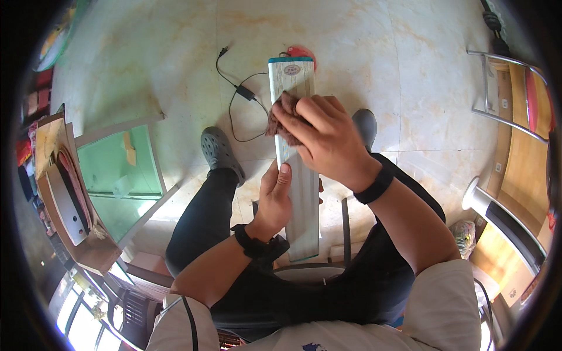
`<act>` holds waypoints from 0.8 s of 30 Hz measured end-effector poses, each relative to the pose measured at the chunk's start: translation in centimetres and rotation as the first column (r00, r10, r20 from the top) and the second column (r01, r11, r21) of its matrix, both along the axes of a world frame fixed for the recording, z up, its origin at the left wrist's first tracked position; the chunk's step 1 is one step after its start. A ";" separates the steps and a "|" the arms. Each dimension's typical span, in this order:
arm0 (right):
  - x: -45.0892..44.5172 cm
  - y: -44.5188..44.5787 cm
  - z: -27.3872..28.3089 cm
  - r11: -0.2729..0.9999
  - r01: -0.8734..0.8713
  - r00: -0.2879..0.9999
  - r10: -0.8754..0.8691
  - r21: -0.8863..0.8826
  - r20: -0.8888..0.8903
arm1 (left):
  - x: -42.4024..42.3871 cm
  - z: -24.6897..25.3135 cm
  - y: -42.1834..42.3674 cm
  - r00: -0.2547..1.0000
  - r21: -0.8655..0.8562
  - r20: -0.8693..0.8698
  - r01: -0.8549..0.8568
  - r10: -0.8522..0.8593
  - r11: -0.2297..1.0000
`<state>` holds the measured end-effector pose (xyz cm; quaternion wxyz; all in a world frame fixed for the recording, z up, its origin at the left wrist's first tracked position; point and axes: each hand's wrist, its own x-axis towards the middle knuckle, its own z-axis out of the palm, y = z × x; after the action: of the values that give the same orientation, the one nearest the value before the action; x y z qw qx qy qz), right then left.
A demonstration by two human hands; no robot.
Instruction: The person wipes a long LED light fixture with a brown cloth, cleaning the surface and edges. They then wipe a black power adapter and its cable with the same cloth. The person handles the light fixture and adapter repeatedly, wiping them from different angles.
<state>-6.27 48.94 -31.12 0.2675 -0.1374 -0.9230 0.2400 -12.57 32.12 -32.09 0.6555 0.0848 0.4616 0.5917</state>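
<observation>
A long white bar-shaped housing [303,210] with teal end trim stretches away from me between my knees. Near its far end sits an oval sticker [291,69] bearing writing. My left hand [276,197] grips the housing around its middle, thumb on the near left edge and fingertips showing past the right edge. Pressed onto the upper face, my right hand [322,131] holds a crumpled brown cloth [283,118] that laps over the left edge. A black cord with an inline box [245,92] and a plug [223,51] lies on the floor to the left of the housing.
Behind the housing's far end, a red round object [303,55] is partly hidden. A glass-topped table [123,162] and a cardboard box [99,259] stand at left. On the right are a metal-tube frame [505,116], cartons [522,193] and a white-and-black appliance [505,219].
</observation>
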 end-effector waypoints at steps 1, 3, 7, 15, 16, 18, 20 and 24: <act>0.3 0.2 -0.1 0.999 0.006 1.000 -0.007 0.040 0.029 | -0.1 -0.3 -0.1 1.000 0.010 -0.005 0.015 -0.015 1.000; 0.8 0.8 0.5 0.993 0.008 0.996 -0.019 0.120 0.089 | 0.0 -0.1 -0.2 0.999 -0.018 -0.018 0.029 -0.029 0.999; 0.8 3.4 0.5 0.957 0.187 0.974 -0.210 0.223 0.085 | 1.2 0.3 -0.6 0.996 -0.057 0.071 0.054 -0.050 0.997; 1.4 4.9 0.3 0.935 0.263 0.957 -0.285 0.238 0.061 | 1.4 -0.4 -0.4 0.994 -0.012 0.015 0.107 -0.107 0.994; 1.2 4.7 0.3 0.927 0.276 0.954 -0.295 0.253 0.042 | 1.3 -0.2 -0.1 0.995 -0.019 0.010 0.102 -0.102 0.995; 0.8 3.9 -0.2 0.962 0.202 0.976 -0.213 0.185 0.041 | 0.8 0.2 0.5 0.998 -0.048 0.016 0.068 -0.067 0.997; 0.7 2.3 0.1 0.985 0.100 0.986 -0.116 0.140 0.118 | -0.1 0.5 1.2 0.999 -0.093 0.035 0.011 -0.008 0.996; 0.5 -1.2 -0.6 0.996 -0.078 0.994 0.081 -0.043 0.068 | -3.1 -1.4 1.7 0.983 -0.039 -0.180 -0.031 0.024 0.999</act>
<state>-5.77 47.71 -31.72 0.2226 -0.1143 -0.9315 0.2641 -15.68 33.77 -33.50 0.6048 0.1174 0.5321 0.5808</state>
